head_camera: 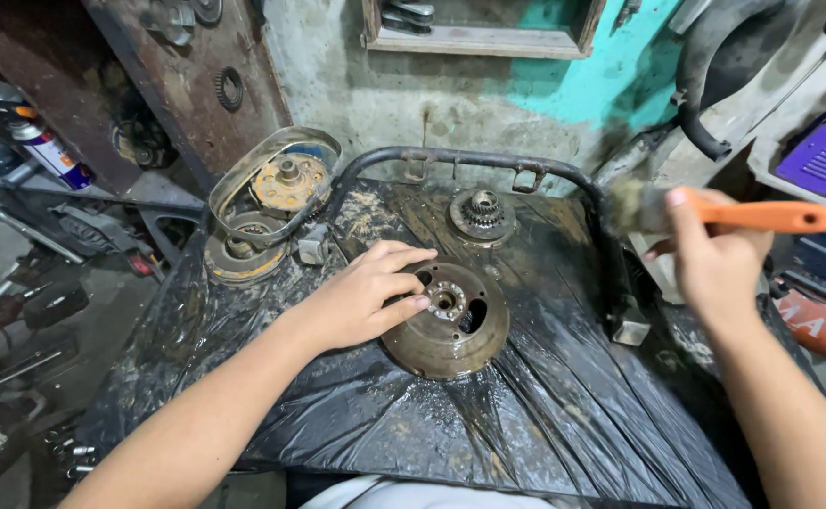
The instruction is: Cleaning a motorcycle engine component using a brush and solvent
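Resting flat on the wet black plastic sheet [545,396], the round rusty-brown metal rotor disc with its toothed centre hub [446,320] sits near the sheet's middle. The left hand [366,297] lies on the disc's left rim, fingers spread loosely and pressing down rather than gripping. To the disc's right and raised above it, the right hand [714,259] has its fingers closed around an orange-handled paintbrush [714,215], bristles pointing left. Cleaning goes best, I judge, with the disc pinned firmly while the bristles work into the hub recesses (the slots trap grime). Behind the disc stands a small grey sprocket gear [482,215]; to its upper left, a stack of rusty clutch parts [267,212].
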